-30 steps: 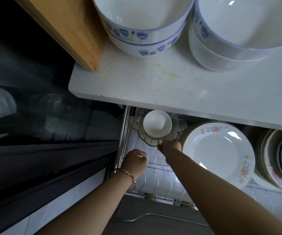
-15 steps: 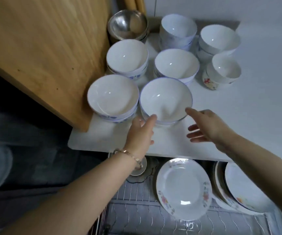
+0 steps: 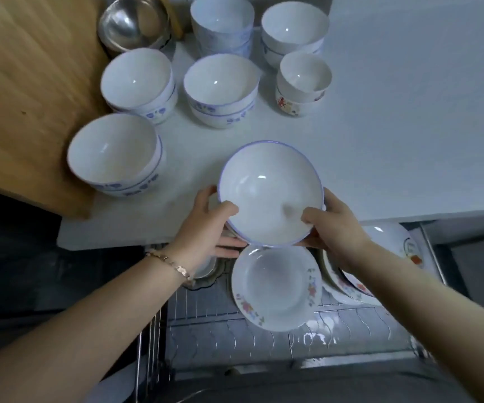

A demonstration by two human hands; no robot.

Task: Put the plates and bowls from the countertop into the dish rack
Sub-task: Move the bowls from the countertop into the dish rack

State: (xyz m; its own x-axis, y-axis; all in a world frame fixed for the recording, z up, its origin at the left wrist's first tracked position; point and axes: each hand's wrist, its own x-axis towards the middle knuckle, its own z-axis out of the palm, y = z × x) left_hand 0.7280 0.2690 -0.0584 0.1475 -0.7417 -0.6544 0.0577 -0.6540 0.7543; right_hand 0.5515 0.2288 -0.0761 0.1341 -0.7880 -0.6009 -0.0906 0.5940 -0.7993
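Left hand (image 3: 206,231) and right hand (image 3: 332,228) gripping blue-rimmed white bowl (image 3: 270,193) by opposite rim edges, holding it tilted over countertop (image 3: 395,126) front edge, above floral plate (image 3: 275,287) standing in dish rack (image 3: 235,338).

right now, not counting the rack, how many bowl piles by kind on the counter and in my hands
white ceramic bowl piles on the countertop: 6
steel bowl: 1
blue-rimmed bowl held between left hand and right hand: 1
total: 8
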